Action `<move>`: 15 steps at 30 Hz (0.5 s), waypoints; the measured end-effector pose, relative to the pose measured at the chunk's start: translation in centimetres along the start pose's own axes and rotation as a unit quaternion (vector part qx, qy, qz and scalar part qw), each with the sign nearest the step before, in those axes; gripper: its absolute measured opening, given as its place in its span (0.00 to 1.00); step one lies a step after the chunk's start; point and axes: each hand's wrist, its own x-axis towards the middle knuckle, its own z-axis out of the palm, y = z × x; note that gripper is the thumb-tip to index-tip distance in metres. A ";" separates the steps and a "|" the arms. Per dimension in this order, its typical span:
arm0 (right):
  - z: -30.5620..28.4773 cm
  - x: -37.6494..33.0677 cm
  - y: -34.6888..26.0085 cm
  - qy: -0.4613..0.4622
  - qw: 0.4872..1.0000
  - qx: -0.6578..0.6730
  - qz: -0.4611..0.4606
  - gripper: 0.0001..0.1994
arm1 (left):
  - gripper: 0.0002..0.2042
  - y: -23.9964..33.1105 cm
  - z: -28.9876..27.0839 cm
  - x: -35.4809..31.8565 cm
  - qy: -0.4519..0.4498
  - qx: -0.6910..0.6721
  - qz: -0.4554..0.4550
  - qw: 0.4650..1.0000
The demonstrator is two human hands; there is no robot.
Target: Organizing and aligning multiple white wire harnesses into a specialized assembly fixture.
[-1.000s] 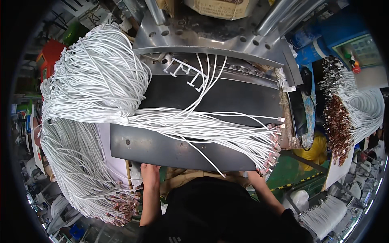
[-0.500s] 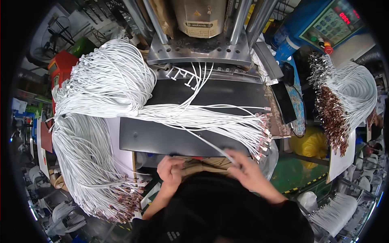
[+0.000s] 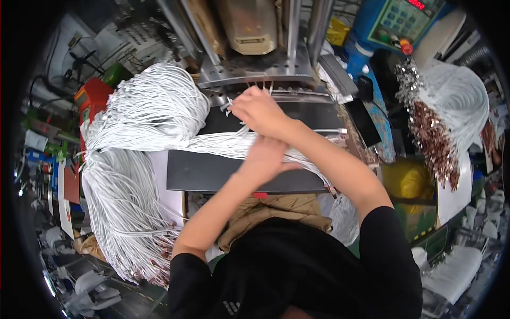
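My right hand [image 3: 258,111] is at the front of the metal press [image 3: 255,74], with its fingers curled down beside a small white branched plastic piece [image 3: 225,106]. Cable ends show just above its knuckles; what lies under the fingers is hidden. Just nearer to me, my left hand [image 3: 264,158] rests over the bundle of white cables [image 3: 218,144], its thumb stretched out to the right. Its fingertips are partly hidden by my right wrist. The bundle runs across the black work surface [image 3: 223,176], and its connector ends [image 3: 333,190] show at the right.
A big coil of white cables [image 3: 154,106] is heaped at the left, with more cables [image 3: 125,207] hanging below. A blue control box [image 3: 366,32] stands at the back right. Another cable bundle [image 3: 457,101] with copper-coloured ends lies at far right. A dark flat object [image 3: 363,123] sits beside the work surface.
Both hands have moved forward from the front edge to the press and the cable bundle. The single cable that my right hand held near my lap is no longer seen there. The view has shifted slightly.
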 end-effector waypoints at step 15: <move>6.7 -58.3 1.3 0.102 0.800 -0.097 0.583 0.13 | 0.26 -10.6 -4.7 0.8 0.053 0.074 -0.228 0.969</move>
